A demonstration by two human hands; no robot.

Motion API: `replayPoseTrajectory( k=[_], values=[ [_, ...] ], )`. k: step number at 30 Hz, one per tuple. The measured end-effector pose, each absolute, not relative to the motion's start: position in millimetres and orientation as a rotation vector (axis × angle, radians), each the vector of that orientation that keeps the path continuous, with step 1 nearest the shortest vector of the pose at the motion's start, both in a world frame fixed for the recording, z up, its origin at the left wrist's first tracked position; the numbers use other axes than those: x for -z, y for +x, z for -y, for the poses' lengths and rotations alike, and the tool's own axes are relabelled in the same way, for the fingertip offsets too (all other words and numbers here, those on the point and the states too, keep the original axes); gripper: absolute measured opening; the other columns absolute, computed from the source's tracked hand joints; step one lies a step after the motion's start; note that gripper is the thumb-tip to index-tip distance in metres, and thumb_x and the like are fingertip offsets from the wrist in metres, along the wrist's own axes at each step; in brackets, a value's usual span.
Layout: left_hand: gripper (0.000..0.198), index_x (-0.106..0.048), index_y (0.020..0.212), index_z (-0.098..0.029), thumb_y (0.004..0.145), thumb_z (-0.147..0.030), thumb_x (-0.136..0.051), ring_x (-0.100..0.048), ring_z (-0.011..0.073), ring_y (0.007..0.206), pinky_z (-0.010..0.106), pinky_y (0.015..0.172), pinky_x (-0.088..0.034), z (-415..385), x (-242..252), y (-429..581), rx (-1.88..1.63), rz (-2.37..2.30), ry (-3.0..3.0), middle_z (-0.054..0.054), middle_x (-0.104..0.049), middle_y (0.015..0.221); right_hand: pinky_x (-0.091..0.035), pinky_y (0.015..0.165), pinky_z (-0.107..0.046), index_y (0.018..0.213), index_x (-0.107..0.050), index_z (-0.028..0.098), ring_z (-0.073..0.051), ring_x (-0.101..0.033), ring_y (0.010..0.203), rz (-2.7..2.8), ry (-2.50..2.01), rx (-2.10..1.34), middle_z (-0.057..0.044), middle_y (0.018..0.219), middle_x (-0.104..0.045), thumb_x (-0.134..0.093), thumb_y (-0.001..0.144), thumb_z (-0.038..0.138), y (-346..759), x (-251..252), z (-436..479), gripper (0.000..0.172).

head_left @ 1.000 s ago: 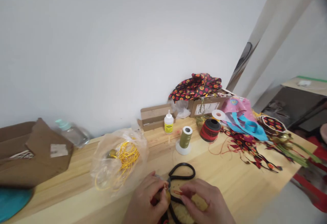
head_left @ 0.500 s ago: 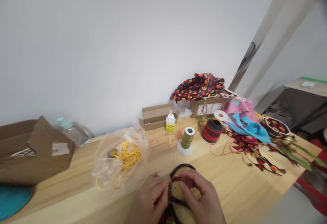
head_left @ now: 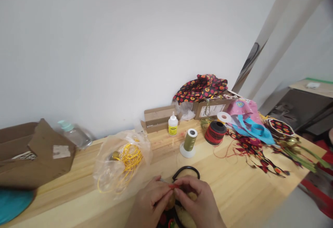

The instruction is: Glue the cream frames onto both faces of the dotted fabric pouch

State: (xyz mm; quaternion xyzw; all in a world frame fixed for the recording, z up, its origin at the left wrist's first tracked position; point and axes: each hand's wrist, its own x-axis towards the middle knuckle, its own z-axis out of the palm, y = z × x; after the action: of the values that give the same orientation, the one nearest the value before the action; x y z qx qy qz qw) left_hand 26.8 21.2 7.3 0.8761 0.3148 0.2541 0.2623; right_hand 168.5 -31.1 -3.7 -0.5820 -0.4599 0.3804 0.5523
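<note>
Low in the middle, my left hand (head_left: 153,200) and my right hand (head_left: 196,198) meet fingertip to fingertip. Both are closed in a pinch on a small red strip (head_left: 173,186), stretched short between them; I cannot make out whether it is cord or cloth. Just beyond the fingers curves a black loop handle (head_left: 186,168), seemingly of scissors, the rest hidden under my hands. Dark patterned cloth (head_left: 164,219) with red spots lies below, between my wrists. Something tan and rounded (head_left: 170,203) shows under the left fingers.
Beyond my hands stand a green thread spool (head_left: 190,140), a red cord spool (head_left: 215,133) and a glue bottle (head_left: 172,125). Left is a plastic bag (head_left: 104,162) with yellow cord, then a cardboard box (head_left: 52,165). Cloth pieces (head_left: 260,157) and blue ribbon (head_left: 256,131) cover the right side.
My right hand has shifted slightly left and down, bringing the fingertips of both hands closer together. The red strip now shows brighter, drawn between the two pinches.
</note>
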Motion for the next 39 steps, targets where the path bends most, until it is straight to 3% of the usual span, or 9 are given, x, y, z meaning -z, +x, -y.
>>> replayPoseTrajectory(
  k=[6,12,24,30,35,39],
  values=[
    [0.014,-0.065,0.078,-0.025,0.078,-0.017,-0.053,-0.065,0.0114,0.070,0.033,0.089,-0.047,-23.0,-6.1,26.0,-0.832,-0.766,2.401,-0.002,-0.070,0.074,-0.047,0.054,-0.020,0.063,-0.067,0.017,-0.010,-0.061,0.052,0.603,-1.065,-1.393,0.000,0.058,-0.068,-0.077,0.053,0.032,167.3,2.7,27.7,0.020],
    [0.013,-0.064,0.080,-0.024,0.076,-0.015,-0.056,-0.065,0.0101,0.071,0.033,0.092,-0.045,-24.7,-4.3,23.7,-0.840,-0.712,2.444,-0.004,-0.070,0.076,-0.046,0.058,-0.019,0.063,-0.068,0.016,-0.009,-0.061,0.054,0.454,-0.969,-1.527,0.000,0.059,-0.068,-0.081,0.048,0.028,169.4,2.1,28.1,0.023],
    [0.014,-0.065,0.086,-0.025,0.076,-0.021,-0.055,-0.066,0.0139,0.072,0.037,0.088,-0.048,-19.7,-10.6,27.6,-0.729,-0.834,2.395,-0.001,-0.071,0.078,-0.037,0.048,-0.017,0.054,-0.066,0.015,-0.006,-0.052,0.044,0.489,-1.146,-1.463,0.003,0.049,-0.062,-0.081,0.041,0.028,171.0,0.6,25.5,0.024],
    [0.017,-0.064,0.087,-0.028,0.077,-0.021,-0.053,-0.066,0.0126,0.068,0.038,0.087,-0.048,-18.3,-10.1,28.2,-0.709,-0.892,2.371,-0.005,-0.070,0.074,-0.040,0.046,-0.019,0.053,-0.065,0.015,-0.009,-0.053,0.042,0.560,-1.233,-1.358,0.002,0.044,-0.060,-0.077,0.043,0.027,167.4,-4.9,25.4,0.019],
    [0.015,-0.065,0.079,-0.025,0.073,-0.017,-0.053,-0.065,0.0118,0.061,0.033,0.084,-0.051,-17.1,-8.1,30.6,-0.782,-0.906,2.404,-0.005,-0.069,0.066,-0.040,0.042,-0.019,0.051,-0.067,0.017,-0.009,-0.051,0.041,0.633,-1.374,-1.211,0.002,0.044,-0.061,-0.070,0.044,0.017,163.5,-3.9,24.6,0.007],
    [0.013,-0.064,0.075,-0.023,0.072,-0.016,-0.053,-0.066,0.0125,0.062,0.029,0.082,-0.051,-16.8,-7.8,31.7,-0.807,-0.931,2.447,-0.003,-0.069,0.064,-0.044,0.047,-0.020,0.057,-0.069,0.018,-0.012,-0.057,0.049,0.772,-1.415,-1.097,-0.001,0.054,-0.067,-0.066,0.051,0.018,162.1,1.7,26.2,0.007]
  ],
)
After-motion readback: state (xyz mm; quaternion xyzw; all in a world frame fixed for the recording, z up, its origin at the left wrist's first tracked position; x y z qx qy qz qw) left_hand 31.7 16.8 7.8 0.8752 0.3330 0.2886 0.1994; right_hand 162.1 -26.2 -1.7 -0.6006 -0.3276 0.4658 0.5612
